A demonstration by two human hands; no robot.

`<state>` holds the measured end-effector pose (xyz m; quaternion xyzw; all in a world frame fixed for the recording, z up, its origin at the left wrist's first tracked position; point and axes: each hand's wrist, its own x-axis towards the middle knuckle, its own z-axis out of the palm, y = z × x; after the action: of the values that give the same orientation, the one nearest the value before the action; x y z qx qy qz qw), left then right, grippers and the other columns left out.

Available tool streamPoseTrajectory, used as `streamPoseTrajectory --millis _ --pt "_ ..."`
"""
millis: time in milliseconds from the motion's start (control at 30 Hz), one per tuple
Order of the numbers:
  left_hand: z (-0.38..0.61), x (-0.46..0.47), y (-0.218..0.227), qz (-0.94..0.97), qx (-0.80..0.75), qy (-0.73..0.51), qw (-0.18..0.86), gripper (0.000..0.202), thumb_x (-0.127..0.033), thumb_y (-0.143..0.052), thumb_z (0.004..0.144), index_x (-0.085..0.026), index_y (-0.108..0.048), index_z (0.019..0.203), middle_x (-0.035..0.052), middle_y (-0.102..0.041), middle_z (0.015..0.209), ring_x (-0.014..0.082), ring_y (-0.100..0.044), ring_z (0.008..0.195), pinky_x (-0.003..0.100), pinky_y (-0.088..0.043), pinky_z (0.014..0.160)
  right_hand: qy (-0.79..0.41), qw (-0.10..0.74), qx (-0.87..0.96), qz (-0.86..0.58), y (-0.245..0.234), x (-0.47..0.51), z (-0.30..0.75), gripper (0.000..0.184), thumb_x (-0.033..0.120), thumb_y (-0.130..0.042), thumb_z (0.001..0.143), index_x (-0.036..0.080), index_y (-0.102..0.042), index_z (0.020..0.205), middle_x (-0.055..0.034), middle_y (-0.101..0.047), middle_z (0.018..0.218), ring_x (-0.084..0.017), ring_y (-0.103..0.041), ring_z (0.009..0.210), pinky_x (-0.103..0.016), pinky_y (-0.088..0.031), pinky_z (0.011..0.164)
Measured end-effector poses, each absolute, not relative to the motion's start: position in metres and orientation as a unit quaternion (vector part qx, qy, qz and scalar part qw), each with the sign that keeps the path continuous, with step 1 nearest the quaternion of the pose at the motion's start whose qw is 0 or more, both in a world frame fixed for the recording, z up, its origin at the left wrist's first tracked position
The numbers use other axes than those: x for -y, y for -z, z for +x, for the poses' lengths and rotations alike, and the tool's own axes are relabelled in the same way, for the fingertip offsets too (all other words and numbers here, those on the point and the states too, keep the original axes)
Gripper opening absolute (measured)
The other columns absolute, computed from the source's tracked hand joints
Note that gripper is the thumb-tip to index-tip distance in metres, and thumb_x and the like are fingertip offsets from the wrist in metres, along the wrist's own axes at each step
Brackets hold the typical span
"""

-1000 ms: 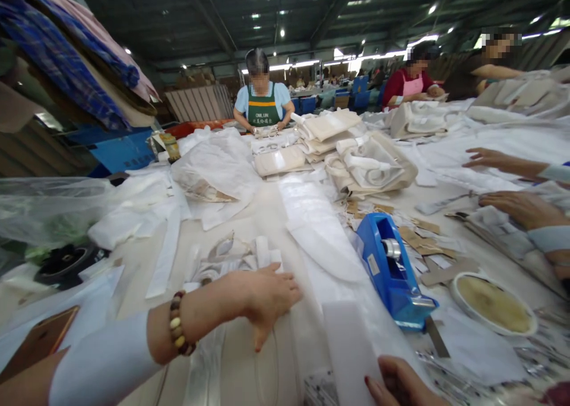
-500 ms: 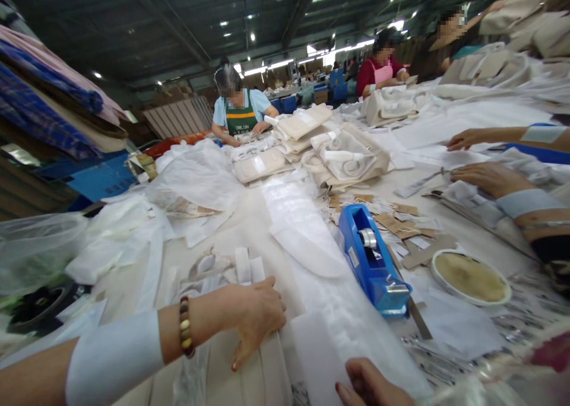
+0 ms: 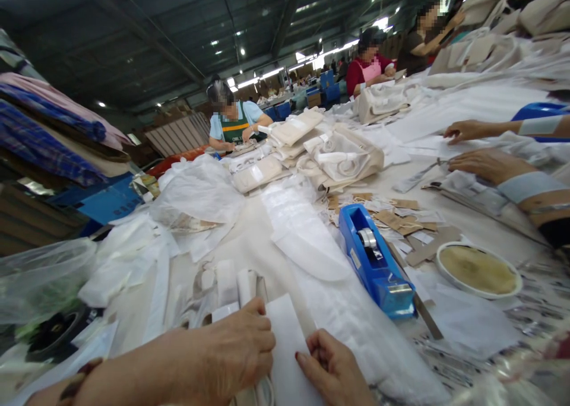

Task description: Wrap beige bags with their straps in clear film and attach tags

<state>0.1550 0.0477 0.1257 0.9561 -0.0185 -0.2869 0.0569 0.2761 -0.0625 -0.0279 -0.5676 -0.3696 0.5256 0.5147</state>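
A beige bag (image 3: 266,392) with wrapped straps lies in front of me, mostly hidden under my left hand (image 3: 222,352). The fingers of that hand are curled closed on the bag's edge, right against a white paper sheet (image 3: 285,335). On the sheet's other side, my right hand (image 3: 333,367) pinches its right edge between thumb and fingers. The pale straps (image 3: 227,284) stick out beyond my left hand.
A blue tape dispenser (image 3: 376,263) and a round dish (image 3: 478,269) stand to the right. White foam wrap (image 3: 320,263) runs along the middle. Beige bags (image 3: 342,154) are piled ahead. A co-worker's hands (image 3: 490,165) reach in from the right; another person (image 3: 236,118) works opposite.
My left hand has gone from spread on the bag to curled closed at its edge. My right hand has moved left and up, bringing the paper sheet against the bag.
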Motion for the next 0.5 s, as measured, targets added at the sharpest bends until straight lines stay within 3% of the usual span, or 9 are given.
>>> streamPoseTrajectory --millis 133,267,500 --pt "0.156 -0.035 -0.125 0.969 0.063 0.227 0.071 0.010 -0.009 -0.058 0.074 -0.019 -0.055 0.074 0.0008 -0.062 0.079 0.0161 -0.054 0.075 0.033 -0.034 0.095 -0.526 0.516 0.348 -0.580 0.018 0.046 0.271 0.021 0.039 -0.051 0.067 0.020 -0.043 0.064 0.0062 -0.037 0.053 -0.010 -0.033 0.052 -0.023 -0.025 0.049" --pt "0.159 -0.030 -0.110 0.972 0.102 0.180 0.110 0.021 -0.003 -0.053 0.074 -0.021 -0.061 0.080 0.0010 -0.065 0.083 0.0175 -0.055 0.079 0.027 -0.038 0.090 -0.486 0.544 0.324 -0.602 0.016 0.030 0.267 0.021 0.039 -0.048 0.066 0.020 -0.042 0.061 0.0053 -0.039 0.054 -0.011 -0.036 0.055 -0.025 -0.028 0.053" --pt "0.154 -0.039 -0.091 0.971 0.161 0.153 0.089 0.006 -0.013 -0.058 0.075 -0.018 -0.061 0.074 0.0018 -0.062 0.073 0.0160 -0.050 0.067 0.026 -0.042 0.085 -0.489 0.567 0.296 -0.593 0.030 0.015 0.260 0.027 0.047 -0.048 0.062 0.021 -0.041 0.061 0.0056 -0.038 0.053 -0.011 -0.035 0.052 -0.025 -0.030 0.051"
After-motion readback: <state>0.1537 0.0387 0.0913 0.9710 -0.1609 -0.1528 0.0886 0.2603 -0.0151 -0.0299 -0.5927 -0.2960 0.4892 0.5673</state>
